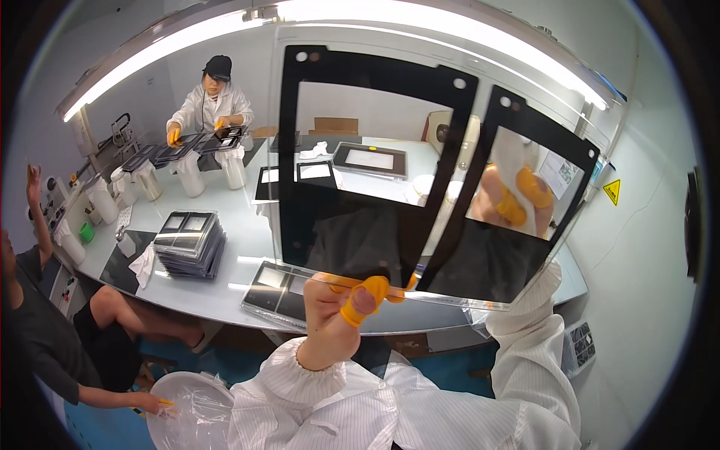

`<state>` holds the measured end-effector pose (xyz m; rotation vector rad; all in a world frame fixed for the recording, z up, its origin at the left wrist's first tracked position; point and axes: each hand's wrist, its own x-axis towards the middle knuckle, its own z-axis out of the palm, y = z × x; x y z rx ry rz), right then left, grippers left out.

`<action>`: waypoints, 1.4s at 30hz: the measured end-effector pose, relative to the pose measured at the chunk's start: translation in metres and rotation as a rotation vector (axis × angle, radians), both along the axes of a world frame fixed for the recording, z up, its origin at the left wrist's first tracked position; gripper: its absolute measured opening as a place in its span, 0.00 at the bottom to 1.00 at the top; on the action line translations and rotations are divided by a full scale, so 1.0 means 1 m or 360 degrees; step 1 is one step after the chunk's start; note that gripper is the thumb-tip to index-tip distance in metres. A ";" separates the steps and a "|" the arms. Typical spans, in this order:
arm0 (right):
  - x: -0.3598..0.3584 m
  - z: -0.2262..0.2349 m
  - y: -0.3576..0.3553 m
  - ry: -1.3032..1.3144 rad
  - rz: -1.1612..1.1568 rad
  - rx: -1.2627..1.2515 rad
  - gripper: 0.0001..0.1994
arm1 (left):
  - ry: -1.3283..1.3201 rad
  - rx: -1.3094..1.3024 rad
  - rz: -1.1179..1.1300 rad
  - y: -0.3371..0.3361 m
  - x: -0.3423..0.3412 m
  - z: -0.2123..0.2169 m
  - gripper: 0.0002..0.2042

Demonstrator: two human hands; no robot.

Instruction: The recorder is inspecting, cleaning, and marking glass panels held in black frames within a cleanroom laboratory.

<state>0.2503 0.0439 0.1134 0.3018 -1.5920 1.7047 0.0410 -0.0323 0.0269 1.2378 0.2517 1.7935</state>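
A clear sheet bearing two black-bordered panels (360, 225) is raised upright before me, filling much of the right half. At its lower edge my left hand (341, 311), with yellow finger cots, is closed in a pinch on the sheet. Behind the sheet, visible through the right panel's clear window, is my right hand (491, 199). Its fingers, also in yellow cots, are closed on a white cloth (511, 154). Whether the cloth touches the sheet I cannot tell.
On the table (232, 225) stand a stack of black-framed panels (187, 244) and several white cylindrical supports (193, 176). A person (214, 101) works across it. Another person (45, 322) sits left, near a white bin (191, 409). A lamp (420, 16) hangs overhead.
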 end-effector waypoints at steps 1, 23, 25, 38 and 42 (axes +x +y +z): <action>-0.012 -0.007 -0.021 0.0283 -0.0919 -0.0476 0.20 | -0.0004 0.0032 -0.0018 -0.002 0.002 0.003 0.16; -0.018 0.026 0.008 -0.0215 0.0297 0.0180 0.09 | 0.0304 -0.0088 0.0028 -0.021 0.009 -0.002 0.16; -0.016 0.031 0.009 -0.0272 0.0443 0.0416 0.10 | 0.0338 -0.0056 0.0037 -0.019 0.008 -0.007 0.17; 0.065 0.033 0.036 -0.0332 0.0322 0.0131 0.10 | 0.0219 0.0099 -0.0012 -0.017 -0.004 -0.014 0.17; 0.052 0.020 0.037 -0.0345 0.0289 0.0034 0.11 | 0.0079 -0.0024 0.0100 -0.018 -0.001 0.001 0.16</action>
